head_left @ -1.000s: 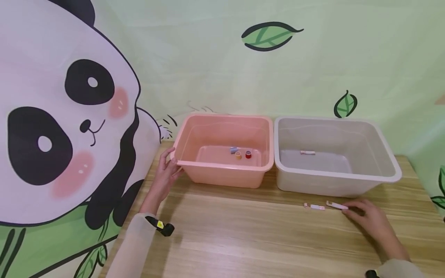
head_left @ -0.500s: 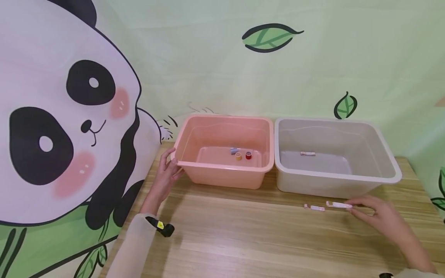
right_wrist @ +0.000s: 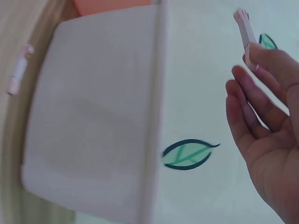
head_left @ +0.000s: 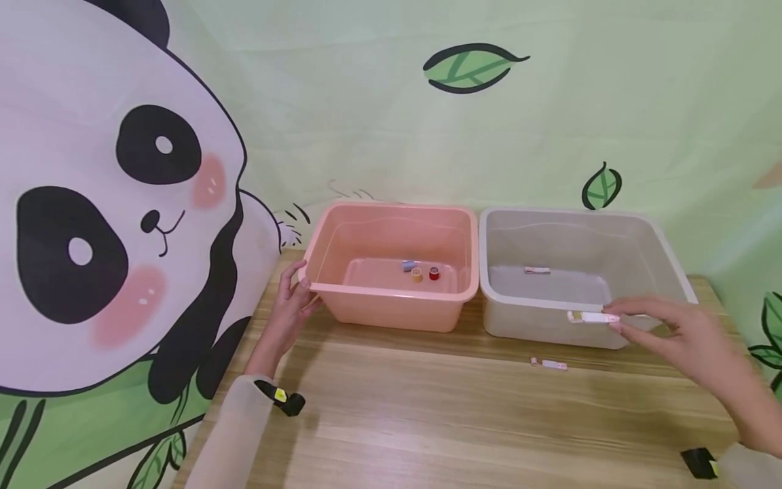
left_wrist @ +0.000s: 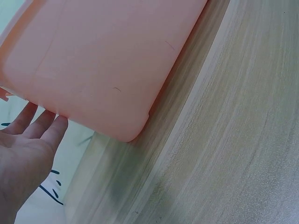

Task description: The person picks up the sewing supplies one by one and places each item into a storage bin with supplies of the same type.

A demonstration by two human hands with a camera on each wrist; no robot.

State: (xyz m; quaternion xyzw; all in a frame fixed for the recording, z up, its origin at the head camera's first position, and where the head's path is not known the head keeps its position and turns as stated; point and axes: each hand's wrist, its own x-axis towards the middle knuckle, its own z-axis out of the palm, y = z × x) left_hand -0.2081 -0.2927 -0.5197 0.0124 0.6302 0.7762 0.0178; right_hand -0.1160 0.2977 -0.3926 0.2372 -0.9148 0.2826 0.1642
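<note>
Left hand [head_left: 290, 309]: fingers extended against the left end of the pink tub [head_left: 391, 294], well apart from the other hand.
Pink tub: a blue spool [head_left: 408, 266], yellow spool [head_left: 417, 275] and red spool [head_left: 434, 274] inside.
Grey tub [head_left: 544, 319]: just beside it, one stick [head_left: 537, 270] within.
Table stick [head_left: 550, 365]: lies before the grey tub.
Held stick [head_left: 592, 317]: raised near that tub's front rim.
Right hand [head_left: 690, 333]: thumb and finger pinch its end.

No readable text, brand or number across 3 views. Yellow label [head_left: 280, 394] on black left wrist strap [head_left: 265, 388]: any marks too small to read. Pink-and-white held piece [head_left: 594, 318], and 1 matching piece [head_left: 552, 365] on bench [head_left: 427, 407]: pink surface marks, not resolved as lettering.
</note>
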